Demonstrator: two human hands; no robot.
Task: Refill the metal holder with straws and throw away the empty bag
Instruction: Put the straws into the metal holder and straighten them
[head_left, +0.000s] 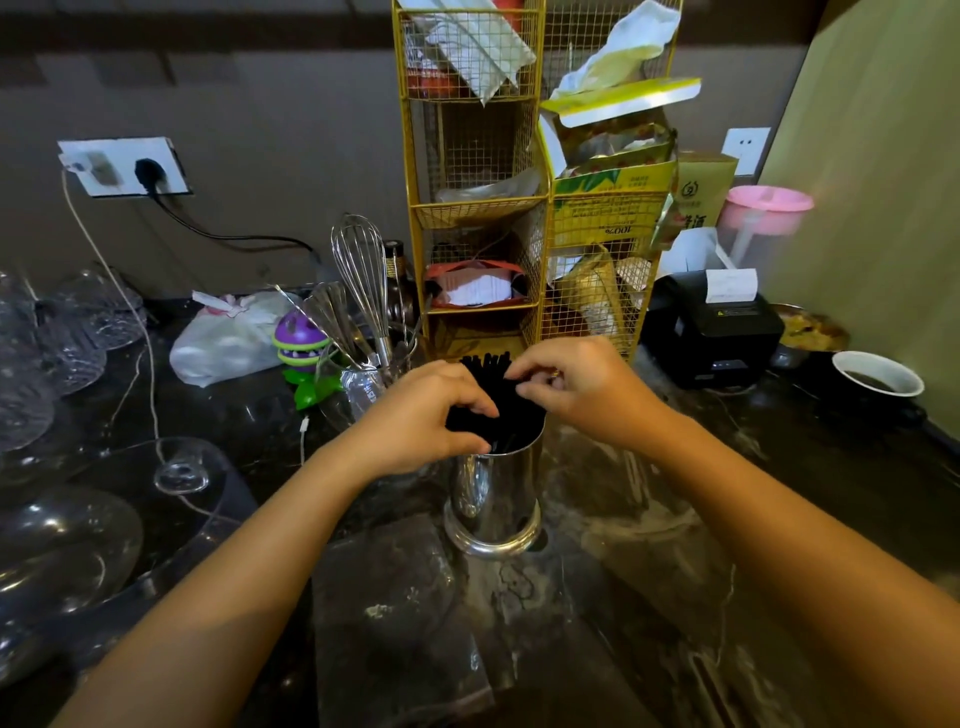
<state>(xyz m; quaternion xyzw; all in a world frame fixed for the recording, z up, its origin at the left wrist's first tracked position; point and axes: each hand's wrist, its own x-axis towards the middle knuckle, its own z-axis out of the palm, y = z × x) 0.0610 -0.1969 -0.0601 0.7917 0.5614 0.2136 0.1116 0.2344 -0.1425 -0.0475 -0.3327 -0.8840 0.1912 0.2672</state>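
A shiny metal holder (493, 499) stands upright on the dark marble counter, in the middle of the view. A bundle of black straws (501, 392) sticks out of its top, leaning slightly back. My left hand (421, 415) curls around the bundle's left side just above the rim. My right hand (576, 384) pinches the straws near their upper ends from the right. A clear, flat plastic bag (395, 613) lies on the counter in front of the holder, hard to tell apart from the dark stone.
A yellow wire rack (483, 208) full of packets stands right behind the holder. Left of it are a whisk (363, 280) in a glass, a purple-green toy (301, 338) and a white bag (228, 343). Glassware (67, 545) crowds the left; a black printer (717, 322) and paper cup (878, 374) sit right.
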